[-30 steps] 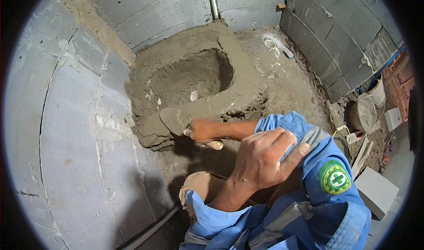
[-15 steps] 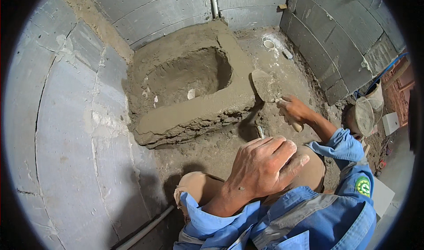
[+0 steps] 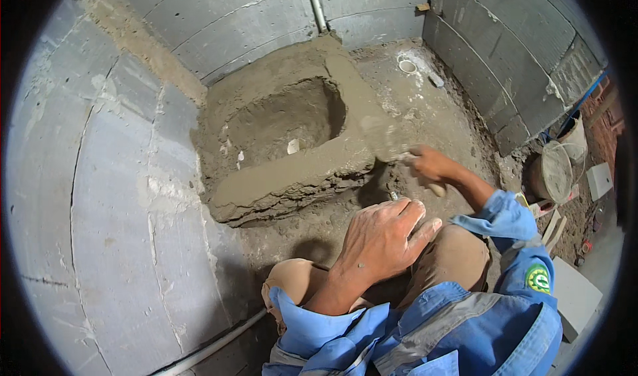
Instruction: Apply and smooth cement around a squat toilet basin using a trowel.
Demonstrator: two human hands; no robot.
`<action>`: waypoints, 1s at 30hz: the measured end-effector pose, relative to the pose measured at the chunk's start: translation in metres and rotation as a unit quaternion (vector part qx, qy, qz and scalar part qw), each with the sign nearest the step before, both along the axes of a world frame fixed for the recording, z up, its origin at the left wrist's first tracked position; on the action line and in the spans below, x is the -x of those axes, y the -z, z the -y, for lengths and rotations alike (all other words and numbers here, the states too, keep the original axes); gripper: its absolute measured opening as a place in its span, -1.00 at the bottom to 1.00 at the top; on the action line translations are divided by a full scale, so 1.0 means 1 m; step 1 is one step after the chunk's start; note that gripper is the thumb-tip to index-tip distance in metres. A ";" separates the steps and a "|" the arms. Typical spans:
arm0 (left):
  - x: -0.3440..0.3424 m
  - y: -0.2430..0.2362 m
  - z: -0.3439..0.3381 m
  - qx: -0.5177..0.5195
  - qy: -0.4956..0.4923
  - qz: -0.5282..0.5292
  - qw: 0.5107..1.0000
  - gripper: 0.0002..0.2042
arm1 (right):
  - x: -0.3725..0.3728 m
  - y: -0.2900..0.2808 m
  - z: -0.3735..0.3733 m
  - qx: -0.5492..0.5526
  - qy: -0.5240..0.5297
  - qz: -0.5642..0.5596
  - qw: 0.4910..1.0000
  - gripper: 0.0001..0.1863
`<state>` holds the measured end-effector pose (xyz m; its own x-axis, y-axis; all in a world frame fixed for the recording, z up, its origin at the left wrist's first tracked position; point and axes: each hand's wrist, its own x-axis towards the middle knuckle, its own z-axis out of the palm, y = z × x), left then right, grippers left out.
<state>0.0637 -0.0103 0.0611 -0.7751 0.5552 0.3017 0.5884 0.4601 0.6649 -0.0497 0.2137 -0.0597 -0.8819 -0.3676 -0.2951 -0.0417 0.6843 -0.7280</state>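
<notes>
My right hand (image 3: 432, 166) grips the handle of a trowel (image 3: 385, 138), whose blade, smeared by motion, lies against the right edge of a raised mortar block (image 3: 286, 170). A deep rounded hollow (image 3: 279, 120) with rough walls is set in the block; a small white piece (image 3: 293, 146) shows at its bottom. The block's top rim looks smooth, while its near side is ragged. My left hand (image 3: 382, 236), dusted with mortar, hangs over my knees with its fingers loosely curled in. Nothing shows in it, though its palm is hidden.
Grey block walls (image 3: 119, 196) close in on the left, back and right. A white pipe (image 3: 314, 3) runs down the back wall; a round pipe opening (image 3: 407, 66) is in the floor. Buckets (image 3: 551, 173) and a pale block (image 3: 575, 296) stand at the right.
My right hand has drawn the trowel slightly left, onto the block's right edge, and the blade is now blurred. My left hand has shifted a little left. The view has tilted slightly.
</notes>
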 end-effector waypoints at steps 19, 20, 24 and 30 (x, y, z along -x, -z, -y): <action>0.015 0.006 -0.046 0.140 0.102 0.114 0.978 -0.63 | -0.399 0.028 -0.194 -0.373 0.399 0.240 0.803 -0.72; 0.015 0.007 -0.045 0.140 0.098 0.102 0.980 -0.63 | -0.388 0.052 -0.188 -0.373 0.401 0.151 0.823 -0.71; 0.015 0.010 -0.048 0.160 0.093 0.105 0.977 -0.62 | -0.393 0.077 -0.184 -0.036 0.547 0.279 0.788 -0.73; 0.015 0.017 -0.062 0.156 0.062 0.120 0.979 -0.65 | -0.440 0.060 -0.161 -0.036 0.501 0.114 0.857 -0.81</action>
<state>0.0483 0.0516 0.0442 -0.7241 0.6851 -0.0796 0.4961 0.5975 0.6299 0.3898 0.3751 -0.1195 -0.6613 0.5666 -0.4916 0.7304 0.3370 -0.5940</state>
